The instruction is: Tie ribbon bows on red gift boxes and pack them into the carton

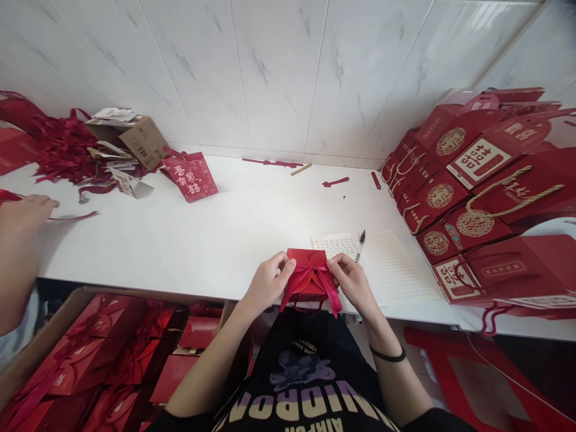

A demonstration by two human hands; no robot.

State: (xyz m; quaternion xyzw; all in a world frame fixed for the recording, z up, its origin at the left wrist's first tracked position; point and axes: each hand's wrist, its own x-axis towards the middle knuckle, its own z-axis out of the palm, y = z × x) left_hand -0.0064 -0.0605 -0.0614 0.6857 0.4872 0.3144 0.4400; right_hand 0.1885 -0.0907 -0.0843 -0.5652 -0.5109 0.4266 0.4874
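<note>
A small red gift box [302, 258] stands at the near edge of the white table [216, 228], wrapped by a red ribbon [330, 291] whose ends hang down its front. My left hand [266, 281] pinches the ribbon at the box's left side. My right hand [351, 278] pinches the ribbon at the right side, close to the knot. Both hands have their fingers closed on the ribbon.
Another person's hand [20, 225] rests at the far left by a ribbon strip. Lined paper [391, 264] with a pen [360, 245] lies right of the box. Red gift bags [477, 192] pile up at right. A cardboard box [112, 354] of red boxes sits below left; ribbon scraps [67, 147] lie back left.
</note>
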